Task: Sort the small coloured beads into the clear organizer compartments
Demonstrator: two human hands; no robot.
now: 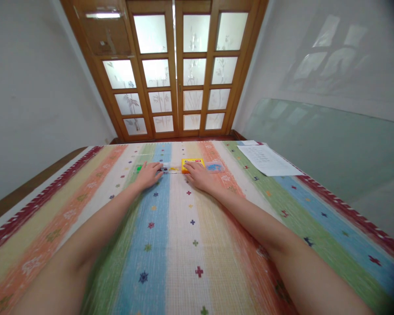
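Both arms reach forward over the table. My left hand (149, 175) lies palm down with its fingers stretched and a little apart, over a row of clear plastic containers. Small green pieces (139, 168) show at its left, and dark and yellow pieces (172, 169) at its right. My right hand (198, 176) rests its extended fingers on the front part of a yellow box (193, 162) with red and dark print. Just right of that box lies a clear container with blue pieces (215, 167). The fingers partly hide the containers and the box.
A striped, patterned tablecloth (182, 245) covers the table. White printed sheets (265, 160) lie at the far right edge. Beyond the table stand wooden doors with frosted panes (192, 72). A large glass sheet (328, 153) leans on the right wall.
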